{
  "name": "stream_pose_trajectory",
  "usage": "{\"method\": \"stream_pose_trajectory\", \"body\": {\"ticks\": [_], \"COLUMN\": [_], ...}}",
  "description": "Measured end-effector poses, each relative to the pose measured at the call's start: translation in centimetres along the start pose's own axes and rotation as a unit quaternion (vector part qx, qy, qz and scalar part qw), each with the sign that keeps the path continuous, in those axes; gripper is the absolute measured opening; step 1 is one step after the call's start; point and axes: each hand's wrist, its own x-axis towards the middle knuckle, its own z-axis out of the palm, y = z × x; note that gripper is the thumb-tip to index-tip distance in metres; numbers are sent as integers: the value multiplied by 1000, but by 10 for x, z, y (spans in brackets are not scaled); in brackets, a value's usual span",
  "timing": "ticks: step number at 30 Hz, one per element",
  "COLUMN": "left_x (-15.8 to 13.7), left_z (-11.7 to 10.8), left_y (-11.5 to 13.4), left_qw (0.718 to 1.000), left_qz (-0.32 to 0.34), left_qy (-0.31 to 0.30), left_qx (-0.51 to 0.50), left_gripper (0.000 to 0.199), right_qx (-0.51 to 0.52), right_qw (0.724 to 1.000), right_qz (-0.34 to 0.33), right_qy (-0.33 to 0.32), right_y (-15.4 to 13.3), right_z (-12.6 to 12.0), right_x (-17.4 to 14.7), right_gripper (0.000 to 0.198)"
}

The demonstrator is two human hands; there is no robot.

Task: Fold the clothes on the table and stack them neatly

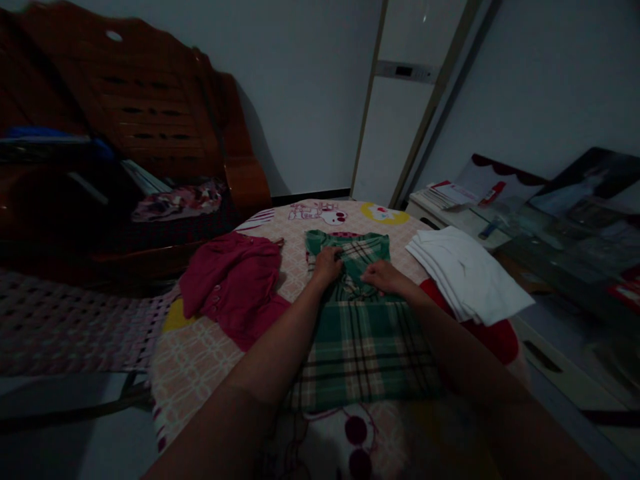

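Note:
A green plaid dress lies spread on the round table, its wider part nearest me and its narrower top away from me. On the left side of that top, my left hand has its fingers bent and pressed together on the fabric. My right hand is closed at the right side of the same part, thumb and fingers pinching cloth; the exact fingertips are dim. Left of the dress lies a crumpled magenta garment with buttons. To the right sits a folded stack of white cloth.
A patterned cloth covers the table. Behind on the left stands a carved wooden bench with fabric on its seat. A glass-topped cabinet with papers is at right, and a tall white appliance is at the back.

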Motion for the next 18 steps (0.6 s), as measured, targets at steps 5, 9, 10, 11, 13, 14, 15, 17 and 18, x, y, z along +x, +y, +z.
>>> {"method": "stream_pose_trajectory", "body": {"ticks": [5, 9, 10, 11, 13, 14, 15, 17, 18], "left_x": [1, 5, 5, 4, -1, -5, -10, -23, -31], "left_z": [-5, -27, -36, -45, -62, -70, -76, -85, -88], "left_y": [1, -1, 0, 1, 6, 9, 13, 20, 23], "left_qw": [999, 992, 991, 991, 990, 989, 988, 979, 970], "left_qz": [-11, -30, -31, -26, -8, 4, 19, 63, 90], "left_qy": [-17, -22, -8, 5, -1, -28, -68, -167, -214], "left_qx": [-46, -117, -127, -134, -142, -143, -137, -100, -68], "left_gripper": [39, 37, 36, 35, 30, 27, 24, 21, 20], "right_qx": [228, 233, 195, 150, 61, 16, -27, -109, -146], "right_qw": [972, 969, 976, 982, 988, 989, 989, 984, 979], "right_qz": [-46, -70, -77, -87, -109, -116, -120, -126, -130], "right_qy": [-38, 34, 58, 77, 93, 90, 83, 67, 63], "right_y": [-7, -2, 2, 5, 12, 14, 17, 20, 22], "right_z": [11, 8, 6, 5, 3, 2, 2, 2, 4], "right_x": [-10, -18, -22, -28, -41, -48, -55, -66, -70], "right_gripper": [17, 18, 16, 15, 14, 14, 14, 16, 18]}}
